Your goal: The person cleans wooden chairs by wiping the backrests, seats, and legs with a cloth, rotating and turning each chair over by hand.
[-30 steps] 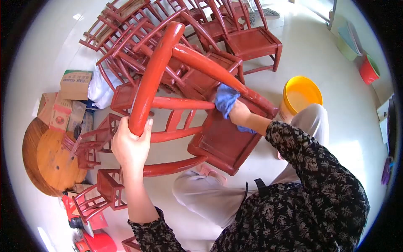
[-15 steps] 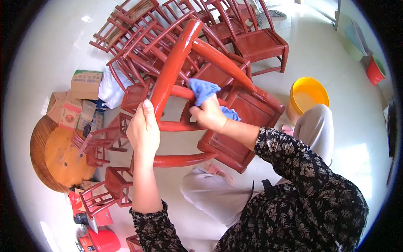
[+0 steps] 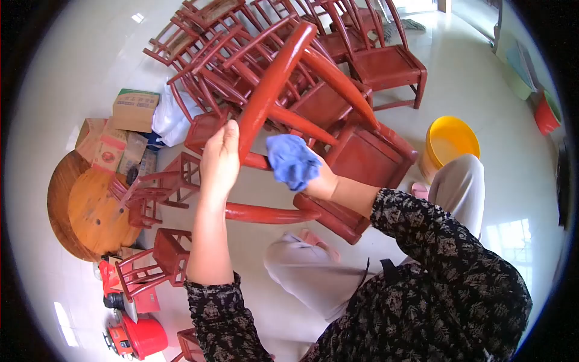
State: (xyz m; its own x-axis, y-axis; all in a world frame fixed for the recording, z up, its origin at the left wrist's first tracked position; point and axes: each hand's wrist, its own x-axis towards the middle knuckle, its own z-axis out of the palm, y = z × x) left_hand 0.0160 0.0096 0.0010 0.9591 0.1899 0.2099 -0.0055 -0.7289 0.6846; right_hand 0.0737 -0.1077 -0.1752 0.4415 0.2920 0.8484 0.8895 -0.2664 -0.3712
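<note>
A red wooden chair [image 3: 277, 84] is tilted in front of me, its top rail toward the upper left and its seat [image 3: 368, 157] at the right. My left hand [image 3: 220, 157] is closed around the lower end of the top rail. In my right hand [image 3: 322, 181] is a crumpled blue cloth [image 3: 292, 161], held over the slats of the chair's back. The cloth and the hand cover part of those slats. Most of the right fingers are hidden behind the cloth.
Many red chairs [image 3: 386, 66] crowd the top. A yellow bucket [image 3: 452, 142] stands by my knee at the right. At the left are cardboard boxes [image 3: 136, 110], a round wooden tabletop [image 3: 99, 211], small red chairs [image 3: 169, 250] and a red tub [image 3: 145, 336].
My right hand and the blue cloth have moved left and down, from the side bar near the seat to the back slats. The chair's back has tilted somewhat; my left hand still grips it.
</note>
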